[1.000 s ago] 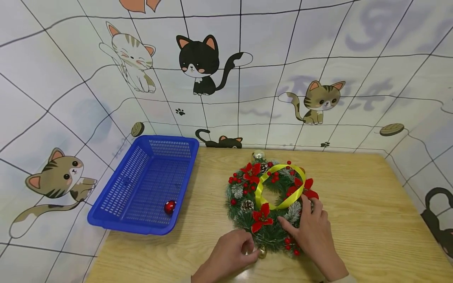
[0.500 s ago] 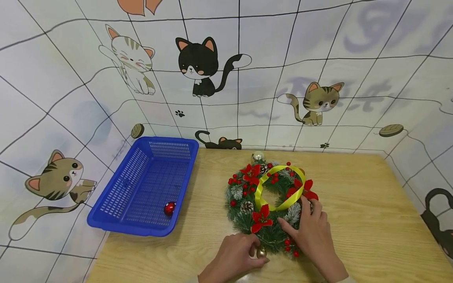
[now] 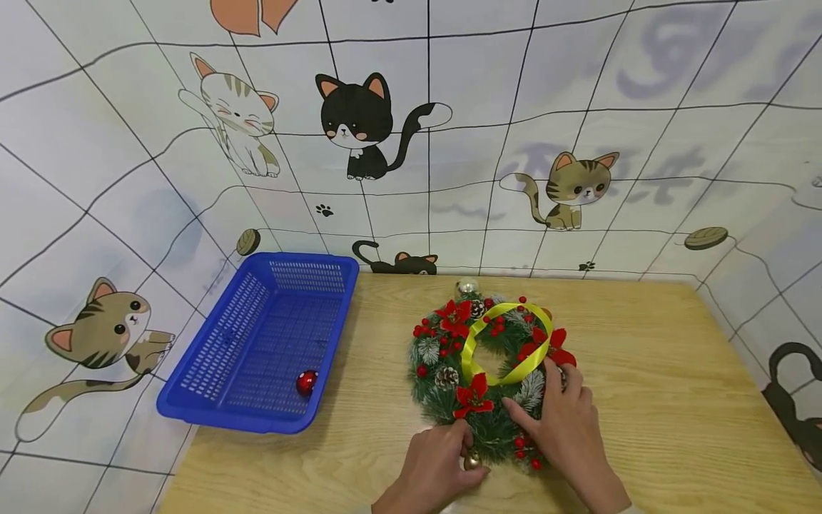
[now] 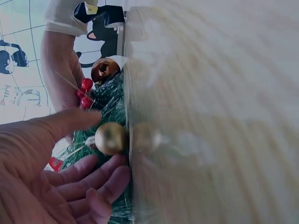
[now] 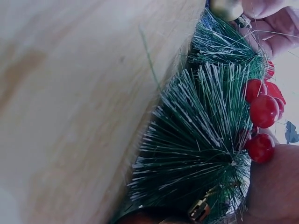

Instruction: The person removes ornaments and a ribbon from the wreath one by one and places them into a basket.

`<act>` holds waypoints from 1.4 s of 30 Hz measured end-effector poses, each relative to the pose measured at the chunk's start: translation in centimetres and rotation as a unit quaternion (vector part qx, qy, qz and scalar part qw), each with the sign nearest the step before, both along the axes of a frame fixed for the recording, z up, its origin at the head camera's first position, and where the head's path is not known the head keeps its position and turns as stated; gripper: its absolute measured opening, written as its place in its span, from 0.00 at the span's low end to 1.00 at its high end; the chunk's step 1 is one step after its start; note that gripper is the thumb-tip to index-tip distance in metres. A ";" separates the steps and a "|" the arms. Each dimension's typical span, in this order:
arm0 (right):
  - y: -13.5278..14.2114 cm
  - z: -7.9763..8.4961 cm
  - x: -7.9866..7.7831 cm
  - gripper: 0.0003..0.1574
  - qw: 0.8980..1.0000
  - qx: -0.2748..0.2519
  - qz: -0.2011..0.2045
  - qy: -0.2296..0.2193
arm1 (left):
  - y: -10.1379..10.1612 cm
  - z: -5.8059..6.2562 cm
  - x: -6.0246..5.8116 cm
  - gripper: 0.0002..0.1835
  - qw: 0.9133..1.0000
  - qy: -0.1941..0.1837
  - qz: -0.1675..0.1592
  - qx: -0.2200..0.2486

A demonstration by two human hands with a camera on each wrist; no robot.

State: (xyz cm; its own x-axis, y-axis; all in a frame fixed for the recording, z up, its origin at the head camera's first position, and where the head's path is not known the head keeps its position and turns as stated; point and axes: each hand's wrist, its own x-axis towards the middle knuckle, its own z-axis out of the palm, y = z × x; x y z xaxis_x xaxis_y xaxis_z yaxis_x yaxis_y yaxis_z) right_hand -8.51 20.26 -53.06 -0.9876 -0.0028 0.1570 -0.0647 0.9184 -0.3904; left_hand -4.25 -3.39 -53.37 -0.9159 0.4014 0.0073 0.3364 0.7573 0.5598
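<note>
A green Christmas wreath [image 3: 437, 403] lies flat on the table, dressed with red poinsettias, berries, pine cones and frosted sprigs. A loop of yellow ribbon [image 3: 469, 350] rests across its top. At its near edge hangs a small gold bauble [image 4: 110, 138]. My left hand [image 3: 437, 457] has that bauble between thumb and fingers; the left wrist view shows the thumb above it and the fingertips below. My right hand [image 3: 571, 421] holds the wreath's right side, thumb and fingers spread over the greenery. Low on that side, a copper bauble [image 4: 105, 70] shows in the left wrist view.
A blue plastic basket [image 3: 257, 421] stands on the left of the wooden table [image 3: 681, 400], with a red bauble [image 3: 307, 383] inside. A silver bauble [image 3: 467, 286] sits at the wreath's far edge. A wall covering with printed cats rises behind the table.
My left hand has moved slightly right and closed its thumb and fingers about the gold bauble. The right hand stays on the wreath. The head view has tilted up a little.
</note>
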 end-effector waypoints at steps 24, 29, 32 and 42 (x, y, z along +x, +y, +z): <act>0.1 0.4 0.0 0.69 1.000 0.005 -0.007 -0.026 | -2.9 1.7 -0.5 0.05 0.979 -0.075 -0.068 0.175; 0.1 0.3 0.0 0.69 1.000 0.010 -0.004 -0.025 | -2.9 2.5 -0.5 0.07 0.973 -0.033 -0.069 0.219; 0.1 0.2 0.0 0.68 1.000 0.012 -0.003 -0.027 | -3.0 2.6 -0.6 0.10 0.969 -0.008 -0.070 0.236; -0.1 0.1 0.2 0.67 1.000 0.015 -0.004 -0.017 | -3.2 2.5 -0.8 0.13 0.947 0.054 -0.071 0.309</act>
